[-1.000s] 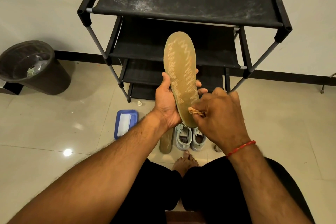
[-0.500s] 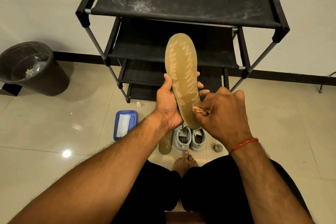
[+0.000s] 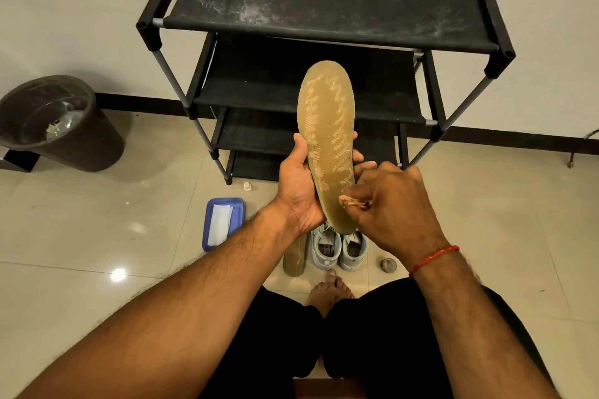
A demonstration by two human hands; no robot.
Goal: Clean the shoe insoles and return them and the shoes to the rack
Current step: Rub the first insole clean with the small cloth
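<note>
My left hand (image 3: 299, 185) grips an olive-tan insole (image 3: 327, 126) upright in front of me, thumb on its left edge and fingers behind. My right hand (image 3: 395, 207) pinches a small crumpled brownish wipe (image 3: 351, 203) against the insole's lower part. On the floor below lie a second insole (image 3: 294, 257) and a pair of pale blue shoes (image 3: 338, 248), side by side. The black shoe rack (image 3: 324, 6) stands against the wall with bare, dusty shelves.
A blue tray with a white sheet (image 3: 222, 223) lies on the tiles left of the shoes. A dark bin (image 3: 55, 123) stands at the far left. A small round lump (image 3: 388, 265) lies right of the shoes, and a small white cap (image 3: 247, 186) by the rack foot. My bare foot (image 3: 329, 295) is below the shoes.
My right hand with the wipe has shifted slightly down and right along the insole's lower part. The insole and left hand stay almost still.
</note>
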